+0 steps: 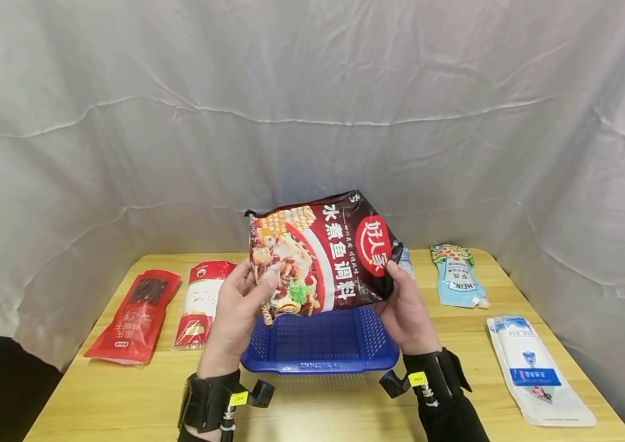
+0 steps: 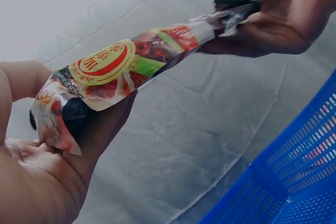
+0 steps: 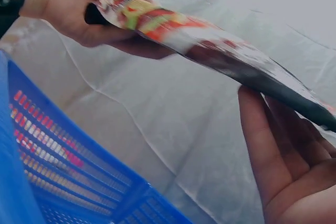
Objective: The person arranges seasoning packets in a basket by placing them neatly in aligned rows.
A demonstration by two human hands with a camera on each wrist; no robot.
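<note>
A dark red seasoning packet [image 1: 318,261] with a fish dish printed on it is held up above a blue plastic basket [image 1: 320,356]. My left hand [image 1: 237,307] pinches its left edge, thumb on the front. My right hand [image 1: 409,304] grips its right edge, thumb on the front and fingers behind. In the left wrist view the packet [image 2: 136,64] stretches from my left palm [image 2: 37,171] to my right hand [image 2: 273,14]. The right wrist view shows the packet [image 3: 210,45] edge-on between my left hand [image 3: 79,3] and my right fingers [image 3: 273,145].
On the wooden table [image 1: 124,405] lie a red packet [image 1: 135,316] and a red-and-white packet [image 1: 202,301] at the left. A light blue pouch [image 1: 458,276] and a white-and-blue pouch [image 1: 533,368] lie at the right. A white cloth [image 1: 312,110] hangs behind.
</note>
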